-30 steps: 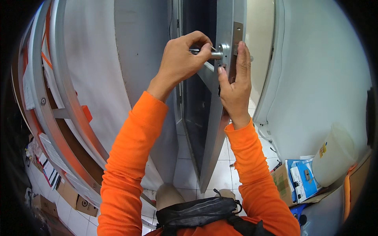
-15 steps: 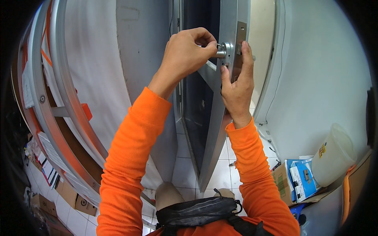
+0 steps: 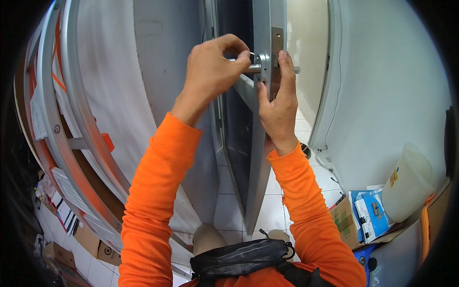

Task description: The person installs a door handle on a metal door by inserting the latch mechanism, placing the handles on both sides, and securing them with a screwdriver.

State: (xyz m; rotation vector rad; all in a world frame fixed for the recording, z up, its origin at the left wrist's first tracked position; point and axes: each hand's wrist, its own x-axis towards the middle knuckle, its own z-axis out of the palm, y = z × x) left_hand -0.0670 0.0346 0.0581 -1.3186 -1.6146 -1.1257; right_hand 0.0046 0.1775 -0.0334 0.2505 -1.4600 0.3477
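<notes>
My left hand (image 3: 213,67) is closed in a pinch beside the silver lever handle (image 3: 252,70) of a grey-framed door (image 3: 258,158). A thin metal piece (image 3: 251,53) shows at its fingertips, close to the handle's round base; its kind is too small to make out. My right hand (image 3: 279,103) grips the door's edge just below the handle, with the thumb on the handle side and the fingers along the metal latch plate (image 3: 277,40). Past those fingers, the end of the other handle (image 3: 297,70) sticks out on the door's far side.
A metal ladder (image 3: 71,110) leans at the left, above cardboard boxes (image 3: 95,244) on the tiled floor. At the right stand a translucent bin (image 3: 406,184), blue folders (image 3: 370,215) and a carton (image 3: 342,222). A black waist bag (image 3: 239,257) hangs at my front.
The door and both hands have shifted slightly left in the picture. More of the far-side handle shows. My left hand keeps its pinch and my right hand its hold on the door edge.
</notes>
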